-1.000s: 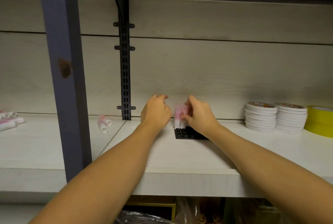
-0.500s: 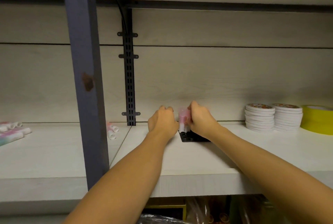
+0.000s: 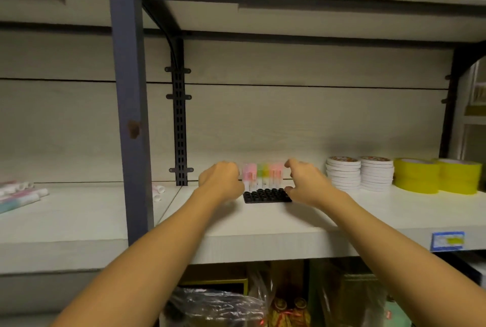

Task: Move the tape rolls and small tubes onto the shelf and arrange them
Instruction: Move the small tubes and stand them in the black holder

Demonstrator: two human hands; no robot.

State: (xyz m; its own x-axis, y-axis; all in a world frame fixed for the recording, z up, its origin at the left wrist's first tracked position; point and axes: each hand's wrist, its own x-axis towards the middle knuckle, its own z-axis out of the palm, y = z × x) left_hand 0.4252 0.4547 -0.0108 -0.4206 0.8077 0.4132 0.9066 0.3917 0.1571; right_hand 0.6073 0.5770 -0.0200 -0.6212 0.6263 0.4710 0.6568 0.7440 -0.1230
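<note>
A pale wood-grain shelf board (image 3: 263, 224) carried the goods, crossed at its left by a blue-grey metal upright post (image 3: 128, 105) standing at the front edge. Toward the board's right end, near the back wall, sat two fat rolls of yellow tape (image 3: 436, 175), side by side and touching, with two stacks of flat white tape rolls (image 3: 360, 172) just to their left. At the middle of the back edge lay a black plastic tray with round sockets (image 3: 267, 196); small tubes with pink, green and orange caps (image 3: 263, 175) stood upright in its rear row. The person's left hand (image 3: 221, 180) hung at the tray's left end, knuckles up and fingers curled under; whether it gripped anything could not be told. The right hand (image 3: 306, 182) hovered at the tray's right end, fingers and thumb spread loosely, holding nothing. More pale tubes (image 3: 18, 192) lay flat at the far left of the neighbouring board. A blue price label (image 3: 447, 241) marked the front lip at right.
</note>
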